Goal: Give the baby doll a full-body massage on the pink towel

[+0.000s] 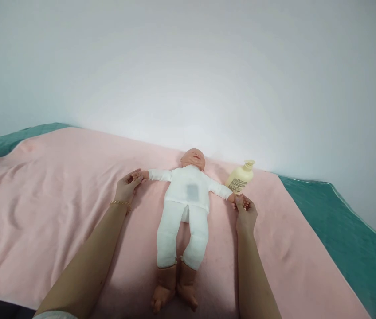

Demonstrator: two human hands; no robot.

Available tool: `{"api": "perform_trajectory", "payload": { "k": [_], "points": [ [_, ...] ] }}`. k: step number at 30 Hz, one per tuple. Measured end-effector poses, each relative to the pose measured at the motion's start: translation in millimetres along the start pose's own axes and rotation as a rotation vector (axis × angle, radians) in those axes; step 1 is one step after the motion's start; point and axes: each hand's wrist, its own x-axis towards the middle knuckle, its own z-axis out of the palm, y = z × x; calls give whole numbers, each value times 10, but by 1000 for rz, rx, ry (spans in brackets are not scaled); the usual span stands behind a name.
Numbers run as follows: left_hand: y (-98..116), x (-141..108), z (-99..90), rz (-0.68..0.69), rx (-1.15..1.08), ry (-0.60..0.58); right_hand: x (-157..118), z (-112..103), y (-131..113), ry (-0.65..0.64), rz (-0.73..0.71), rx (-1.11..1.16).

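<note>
A baby doll (187,190) with a white cloth body lies on its back, head away from me and bare feet towards me. Its arms are stretched out to both sides. My left hand (127,184), below a gold bracelet on the wrist, is closed round the doll's hand on the left. On the other side my right hand (246,213) pinches the doll's other hand between thumb and fingers. Just beyond that hand is a pale yellow pump bottle (240,178), tilted, with dark print on its side.
A pink blanket (58,212) lies under the doll, wrinkled on the left. Green fabric (337,230) shows past its edges at right and far left. A plain pale wall (188,75) rises directly behind the doll's head.
</note>
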Motion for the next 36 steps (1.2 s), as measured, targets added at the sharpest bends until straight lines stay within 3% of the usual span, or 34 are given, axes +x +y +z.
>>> {"api": "perform_trajectory", "payload": {
  "k": [8, 20, 29, 36],
  "points": [
    [39, -39, 49, -10, 41, 55, -53, 39, -84, -11, -24, -35],
    [62, -31, 60, -70, -68, 34, 33, -6, 59, -6, -7, 3],
    [-21, 33, -47, -25, 87, -12, -34, 9, -59, -15, 8, -53],
    [36, -45, 36, -10, 107, 17, -62, 32, -77, -27, -27, -59]
  ]
}}
